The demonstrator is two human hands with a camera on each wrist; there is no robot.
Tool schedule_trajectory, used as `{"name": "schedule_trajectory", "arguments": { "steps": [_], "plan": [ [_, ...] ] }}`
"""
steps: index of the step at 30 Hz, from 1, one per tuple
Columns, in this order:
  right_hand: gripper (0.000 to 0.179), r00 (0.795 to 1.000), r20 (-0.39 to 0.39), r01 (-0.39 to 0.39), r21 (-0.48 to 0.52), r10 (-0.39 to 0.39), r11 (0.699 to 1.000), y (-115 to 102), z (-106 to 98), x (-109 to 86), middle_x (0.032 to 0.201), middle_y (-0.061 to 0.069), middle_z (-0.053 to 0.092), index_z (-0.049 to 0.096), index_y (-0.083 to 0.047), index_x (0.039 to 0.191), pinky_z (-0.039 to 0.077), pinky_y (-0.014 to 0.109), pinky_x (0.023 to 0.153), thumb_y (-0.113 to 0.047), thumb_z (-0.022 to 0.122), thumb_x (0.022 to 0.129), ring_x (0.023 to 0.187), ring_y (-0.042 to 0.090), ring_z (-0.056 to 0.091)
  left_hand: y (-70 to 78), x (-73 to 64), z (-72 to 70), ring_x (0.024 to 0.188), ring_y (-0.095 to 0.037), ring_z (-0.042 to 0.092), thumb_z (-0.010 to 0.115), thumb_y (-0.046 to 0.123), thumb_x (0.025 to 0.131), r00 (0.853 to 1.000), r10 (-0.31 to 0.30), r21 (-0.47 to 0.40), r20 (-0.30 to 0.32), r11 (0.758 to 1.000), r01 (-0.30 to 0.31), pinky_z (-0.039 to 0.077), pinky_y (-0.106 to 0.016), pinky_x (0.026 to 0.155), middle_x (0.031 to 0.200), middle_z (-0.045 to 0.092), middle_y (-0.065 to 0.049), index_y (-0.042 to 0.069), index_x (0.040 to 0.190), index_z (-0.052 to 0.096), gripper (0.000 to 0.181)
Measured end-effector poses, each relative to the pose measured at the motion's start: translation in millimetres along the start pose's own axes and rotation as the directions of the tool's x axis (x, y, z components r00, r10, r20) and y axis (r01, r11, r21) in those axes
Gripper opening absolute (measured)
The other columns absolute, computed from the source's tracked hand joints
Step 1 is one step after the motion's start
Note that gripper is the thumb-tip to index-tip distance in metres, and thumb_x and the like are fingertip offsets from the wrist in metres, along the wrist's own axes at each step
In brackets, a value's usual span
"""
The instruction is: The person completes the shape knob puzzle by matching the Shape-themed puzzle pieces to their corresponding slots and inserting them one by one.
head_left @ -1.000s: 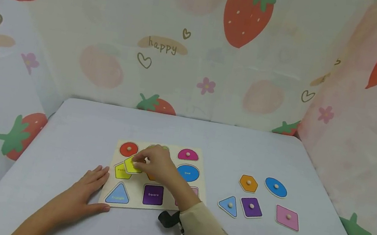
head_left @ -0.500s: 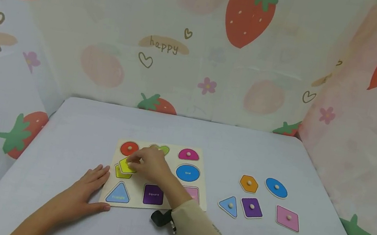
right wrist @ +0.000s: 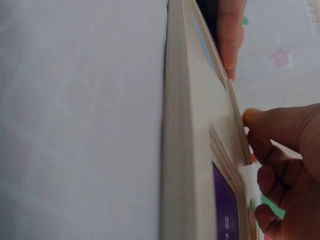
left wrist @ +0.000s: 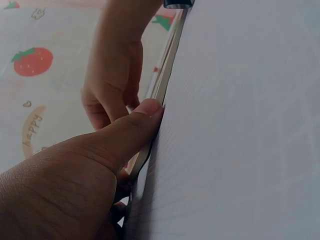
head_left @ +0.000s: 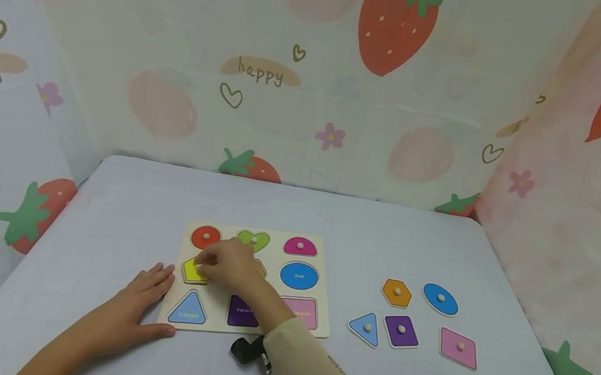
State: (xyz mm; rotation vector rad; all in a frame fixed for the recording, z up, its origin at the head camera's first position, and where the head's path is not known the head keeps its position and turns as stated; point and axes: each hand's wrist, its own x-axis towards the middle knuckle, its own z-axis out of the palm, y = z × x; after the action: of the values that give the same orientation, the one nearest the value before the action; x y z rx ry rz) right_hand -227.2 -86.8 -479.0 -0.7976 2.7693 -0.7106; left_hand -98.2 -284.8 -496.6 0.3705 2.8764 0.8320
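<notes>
My right hand [head_left: 233, 265] pinches a yellow pentagon puzzle piece [head_left: 188, 269], with thumb and fingers over its middle. This piece lies over the pentagon slot of a cream shape puzzle board [head_left: 214, 317]. In the right wrist view, the edge of the piece [right wrist: 241, 132] shows close over the board under my thumb. My left hand [head_left: 131, 308] rests spread at the board's left side. Its fingertips touch the left edge, and its thumb [left wrist: 145, 110] lies along the near corner. Red circle [head_left: 205, 237], green heart [head_left: 253, 241] and magenta semicircle [head_left: 300, 247] pieces sit in the far row.
Right of the board lie loose knobbed pieces: an orange hexagon [head_left: 396, 293], a blue oval [head_left: 440, 299], a light blue triangle [head_left: 364, 328], a purple square [head_left: 401, 331] and a pink parallelogram-like piece [head_left: 458, 348]. A strawberry-print cloth [head_left: 315, 86] encloses the white table [head_left: 387, 233].
My right hand has moved left and down with the yellow pentagon, which now lines up over its slot instead of overlapping it askew. My left hand has stayed put.
</notes>
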Motion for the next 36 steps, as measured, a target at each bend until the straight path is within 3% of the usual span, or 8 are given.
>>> {"name": "schedule_trajectory", "arguments": {
  "steps": [8, 18, 25, 36],
  "plan": [
    [0.014, 1.000, -0.005, -0.012, -0.027, 0.012, 1.000, -2.8, 1.4, -1.4, 0.088, -0.023, 0.074, 0.082, -0.034, 0.106, 0.040, 0.048, 0.112, -0.035, 0.076, 0.093, 0.095, 0.001, 0.056, -1.6, 1.4, 1.0, 0.156, -0.042, 0.017, 0.074, 0.070, 0.078, 1.000, -0.009, -0.001, 0.006, 1.000, 0.009, 0.023, -0.068, 0.119, 0.168, 0.027, -0.017, 0.007, 0.159, 0.037, 0.109],
    [0.014, 0.999, -0.011, -0.039, -0.039, 0.038, 0.998, -4.1, 4.1, -1.0, 0.088, -0.024, 0.074, 0.081, -0.034, 0.106, 0.039, 0.049, 0.112, -0.036, 0.076, 0.093, 0.097, 0.001, 0.055, -1.6, 2.1, 1.1, 0.156, -0.042, 0.016, 0.076, 0.069, 0.078, 0.999, -0.032, 0.001, 0.018, 0.999, 0.032, 0.022, -0.068, 0.120, 0.168, 0.026, -0.016, 0.009, 0.159, 0.036, 0.109],
    [0.013, 0.999, -0.019, -0.036, -0.032, 0.035, 0.999, -3.2, 4.4, -0.7, 0.085, -0.026, 0.073, 0.082, -0.035, 0.105, 0.041, 0.040, 0.101, -0.036, 0.077, 0.093, 0.089, -0.002, 0.055, -2.4, 2.8, 1.9, 0.156, -0.043, 0.017, 0.075, 0.070, 0.078, 1.000, -0.025, 0.000, 0.010, 1.000, 0.025, 0.023, -0.068, 0.120, 0.168, 0.026, -0.016, 0.008, 0.159, 0.036, 0.109],
    [0.017, 1.000, -0.011, -0.029, -0.036, 0.028, 0.999, -1.5, -1.5, -7.0, 0.090, -0.024, 0.074, 0.080, -0.033, 0.109, 0.040, 0.049, 0.113, -0.038, 0.076, 0.093, 0.095, -0.001, 0.060, -3.5, 2.3, 2.2, 0.155, -0.043, 0.018, 0.075, 0.070, 0.078, 1.000, -0.004, 0.001, -0.001, 1.000, 0.004, 0.024, -0.069, 0.119, 0.168, 0.027, -0.017, 0.007, 0.158, 0.038, 0.108]
  ]
}}
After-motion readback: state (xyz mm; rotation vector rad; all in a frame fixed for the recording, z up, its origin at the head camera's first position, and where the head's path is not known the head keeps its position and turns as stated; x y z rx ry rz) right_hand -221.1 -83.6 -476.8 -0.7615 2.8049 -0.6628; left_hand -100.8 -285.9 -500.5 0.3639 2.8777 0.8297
